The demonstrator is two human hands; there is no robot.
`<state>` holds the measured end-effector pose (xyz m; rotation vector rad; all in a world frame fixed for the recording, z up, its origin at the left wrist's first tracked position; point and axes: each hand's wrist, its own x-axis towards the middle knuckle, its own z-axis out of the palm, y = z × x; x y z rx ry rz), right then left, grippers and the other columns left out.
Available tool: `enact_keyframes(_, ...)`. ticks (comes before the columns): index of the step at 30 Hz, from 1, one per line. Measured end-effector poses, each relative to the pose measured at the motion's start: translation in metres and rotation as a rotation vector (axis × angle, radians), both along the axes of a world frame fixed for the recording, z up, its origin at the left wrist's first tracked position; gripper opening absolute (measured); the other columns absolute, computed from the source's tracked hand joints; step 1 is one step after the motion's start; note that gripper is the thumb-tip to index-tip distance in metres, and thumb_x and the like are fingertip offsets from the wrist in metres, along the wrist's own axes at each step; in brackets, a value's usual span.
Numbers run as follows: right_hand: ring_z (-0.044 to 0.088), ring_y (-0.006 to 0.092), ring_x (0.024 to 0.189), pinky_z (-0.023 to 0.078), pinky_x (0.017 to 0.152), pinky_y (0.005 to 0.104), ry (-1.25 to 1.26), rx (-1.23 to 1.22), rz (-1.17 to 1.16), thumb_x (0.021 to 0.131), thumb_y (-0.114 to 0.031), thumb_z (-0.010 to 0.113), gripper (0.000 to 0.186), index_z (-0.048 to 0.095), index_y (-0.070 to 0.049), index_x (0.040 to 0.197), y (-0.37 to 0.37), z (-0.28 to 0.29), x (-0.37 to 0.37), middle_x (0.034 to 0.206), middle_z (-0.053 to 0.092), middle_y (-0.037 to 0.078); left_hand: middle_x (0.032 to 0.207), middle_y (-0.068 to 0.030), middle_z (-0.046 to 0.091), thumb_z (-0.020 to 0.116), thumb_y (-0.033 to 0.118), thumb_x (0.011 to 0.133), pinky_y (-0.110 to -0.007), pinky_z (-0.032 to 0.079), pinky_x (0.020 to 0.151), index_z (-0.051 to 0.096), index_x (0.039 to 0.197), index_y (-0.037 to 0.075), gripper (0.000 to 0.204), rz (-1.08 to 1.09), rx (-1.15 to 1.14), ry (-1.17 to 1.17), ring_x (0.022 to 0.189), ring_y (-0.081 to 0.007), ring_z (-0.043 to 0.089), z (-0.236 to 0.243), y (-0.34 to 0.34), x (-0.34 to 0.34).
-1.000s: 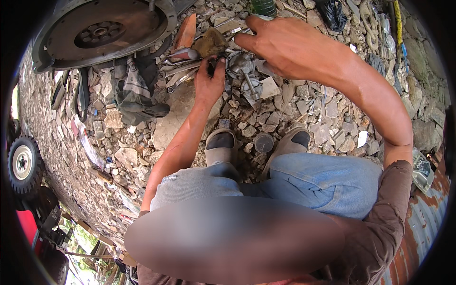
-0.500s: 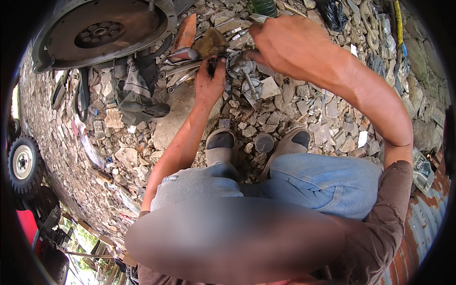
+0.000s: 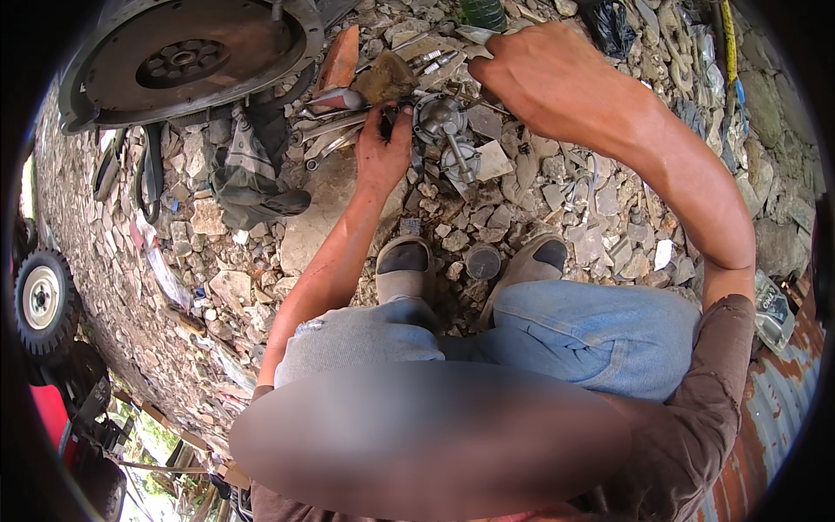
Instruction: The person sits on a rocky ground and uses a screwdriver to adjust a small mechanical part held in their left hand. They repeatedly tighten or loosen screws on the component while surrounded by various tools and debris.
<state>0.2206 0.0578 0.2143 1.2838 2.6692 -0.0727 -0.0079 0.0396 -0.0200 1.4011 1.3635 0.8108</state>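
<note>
Our right hand (image 3: pixel 557 83) shifts farther right of silver, round-bodied metal part (image 3: pixel 450 130) on stony ground (image 3: pixel 626 252); left hand (image 3: pixel 383 152) alone beside part's left, grip clamped on small black piece (image 3: pixel 388 122). Right grip hidden; we cannot tell.

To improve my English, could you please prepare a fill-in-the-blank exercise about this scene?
The grey cast-metal part lies ____ the bare left hand and the bare right hand.
In the picture, the large brown round metal disc is nearer the ____ hand.
Dull brown shoes cover the person's ____.
Missing words: between; left; feet.
</note>
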Motion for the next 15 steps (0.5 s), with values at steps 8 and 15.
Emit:
enact_keyframes(8,0.072,0.0375,0.087,0.058,0.075,0.0468,0.062,0.002,-0.071,0.083,-0.008,0.063,0.014,0.071,0.0,0.09,-0.008,0.001,0.018,0.09,0.07,0.019,0.103,-0.0214,0.073,0.068,0.042,0.094,-0.043,0.052,0.091,0.066,0.122,0.005,0.046,0.028,-0.078,0.061,0.099,-0.0382,0.07,-0.003,0.001,-0.003)
enact_keyframes(15,0.069,0.0379,0.096,0.054,0.089,0.0445,0.091,-0.499,-0.481,0.09,-0.009,0.059,0.045,0.052,-0.005,0.134,-0.002,0.004,0.057,0.115,0.072,0.018,0.102,-0.0204,0.073,0.069,0.042,0.094,-0.043,0.052,0.09,0.066,0.121,0.005,0.046,0.027,-0.002,0.105,0.098,-0.0377,0.069,0.007,0.0,-0.005)
